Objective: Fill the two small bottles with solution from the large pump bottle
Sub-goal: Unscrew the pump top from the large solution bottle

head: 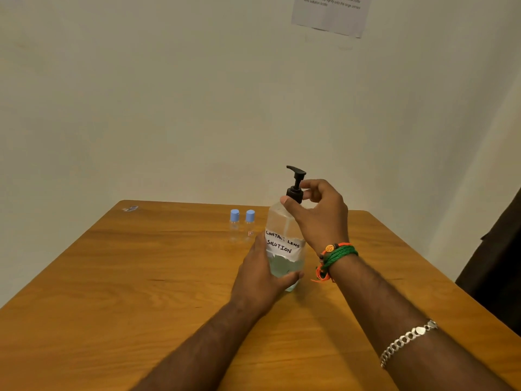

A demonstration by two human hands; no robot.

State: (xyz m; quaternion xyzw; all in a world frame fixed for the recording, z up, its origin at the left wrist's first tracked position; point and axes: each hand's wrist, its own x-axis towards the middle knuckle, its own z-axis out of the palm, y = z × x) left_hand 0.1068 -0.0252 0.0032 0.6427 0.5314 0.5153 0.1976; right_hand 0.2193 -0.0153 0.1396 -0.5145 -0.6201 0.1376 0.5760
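A clear large pump bottle [284, 241] with a black pump head and a hand-written label "CONTACT LENS SOLUTION" stands upright on the wooden table [141, 292]. My left hand [260, 273] grips its lower body from the left. My right hand [318, 213] pinches the black collar of the pump [295, 190] with thumb and fingers. Two small clear bottles stand side by side just behind and left of it, both with blue caps on: the left small bottle [234, 225] and the right small bottle [249, 225].
A small dark and white object [130, 208] lies at the table's far left corner. A printed paper sheet [331, 12] hangs on the wall above. Something dark [499, 263] stands past the table's right edge.
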